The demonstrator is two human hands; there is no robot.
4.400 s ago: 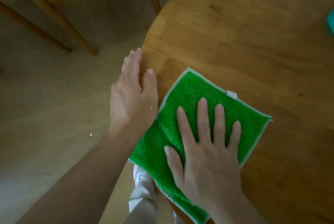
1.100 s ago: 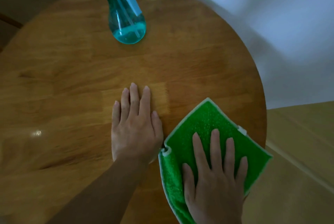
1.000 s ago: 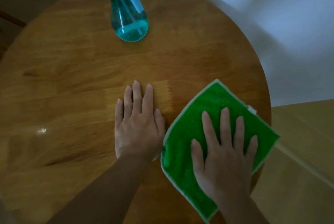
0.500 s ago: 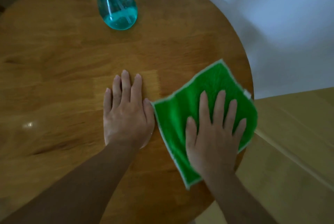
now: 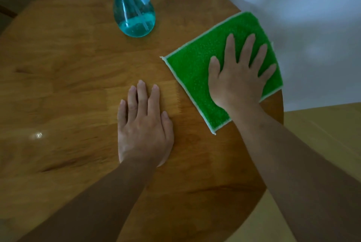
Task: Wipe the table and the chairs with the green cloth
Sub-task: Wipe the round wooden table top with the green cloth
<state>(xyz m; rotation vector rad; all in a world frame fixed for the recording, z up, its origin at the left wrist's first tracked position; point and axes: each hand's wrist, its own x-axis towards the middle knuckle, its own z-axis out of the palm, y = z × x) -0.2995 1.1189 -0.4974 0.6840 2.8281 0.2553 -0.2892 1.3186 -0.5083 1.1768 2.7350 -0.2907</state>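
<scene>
The green cloth [image 5: 197,69] with its pale border lies flat at the right edge of the round wooden table [image 5: 78,77]. My right hand [image 5: 239,73] presses on the cloth with straight, spread fingers. My left hand [image 5: 143,124] rests flat on the bare wood near the middle of the table, a little left of the cloth and apart from it. No chair is in view.
A clear blue spray bottle [image 5: 133,11] with some blue liquid stands at the far side of the table. A white wall [image 5: 312,26] rises behind the table's right edge. Light wooden floor [image 5: 322,128] shows at the right.
My right hand has pushed the cloth away from me along the table's right edge, from the near right rim to the far right. My left hand has stayed flat on the wood.
</scene>
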